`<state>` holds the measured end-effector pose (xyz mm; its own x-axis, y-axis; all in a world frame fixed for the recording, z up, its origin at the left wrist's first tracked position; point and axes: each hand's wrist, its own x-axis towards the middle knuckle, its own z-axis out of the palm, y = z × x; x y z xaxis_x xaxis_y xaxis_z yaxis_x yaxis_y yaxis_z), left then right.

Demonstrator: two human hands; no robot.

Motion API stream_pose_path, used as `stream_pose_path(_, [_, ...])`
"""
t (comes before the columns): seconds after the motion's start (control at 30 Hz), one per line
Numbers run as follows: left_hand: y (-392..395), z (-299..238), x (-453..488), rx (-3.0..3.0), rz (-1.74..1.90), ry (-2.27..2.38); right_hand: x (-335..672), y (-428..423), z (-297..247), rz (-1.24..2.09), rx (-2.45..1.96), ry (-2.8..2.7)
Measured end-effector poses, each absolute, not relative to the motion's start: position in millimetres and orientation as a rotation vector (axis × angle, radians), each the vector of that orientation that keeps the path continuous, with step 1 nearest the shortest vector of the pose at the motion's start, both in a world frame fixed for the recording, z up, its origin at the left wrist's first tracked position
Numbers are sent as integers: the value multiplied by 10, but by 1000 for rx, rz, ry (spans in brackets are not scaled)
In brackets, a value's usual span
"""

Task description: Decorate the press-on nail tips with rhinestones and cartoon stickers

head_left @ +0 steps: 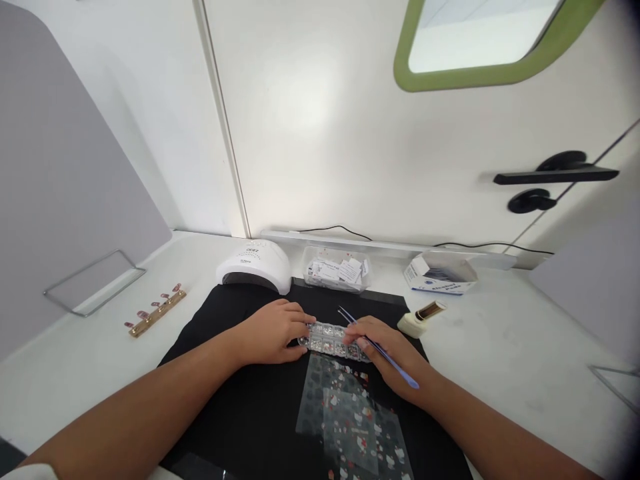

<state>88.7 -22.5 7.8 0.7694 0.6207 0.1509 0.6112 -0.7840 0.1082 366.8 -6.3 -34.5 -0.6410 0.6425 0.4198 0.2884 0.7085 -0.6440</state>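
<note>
A small clear compartment box of rhinestones (331, 340) lies on the black mat (240, 400). My left hand (273, 331) grips its left end with curled fingers. At the box's right end rests my right hand (387, 352), which also holds blue-violet tweezers (377, 347) with their tips pointing up and away. Clear sticker sheets with small cartoon prints (353, 417) lie on the mat just in front of the box.
A white nail lamp (255, 265) stands behind the mat, with a clear tub of paper slips (337, 269) and a white carton (440, 273) to its right. A small polish bottle (420, 318) lies at the right; a gold nail-tip holder (156, 312) at the left.
</note>
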Motion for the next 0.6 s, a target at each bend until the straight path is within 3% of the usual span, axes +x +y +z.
stream_pose_path(0.33, [-232,92,890,2911,266,1007,3681,-75,-332,719,-685,-2257])
stream_pose_path(0.6, [-237,94,893,2910,261,1014,3658,-70,-297,435,-676,-2357])
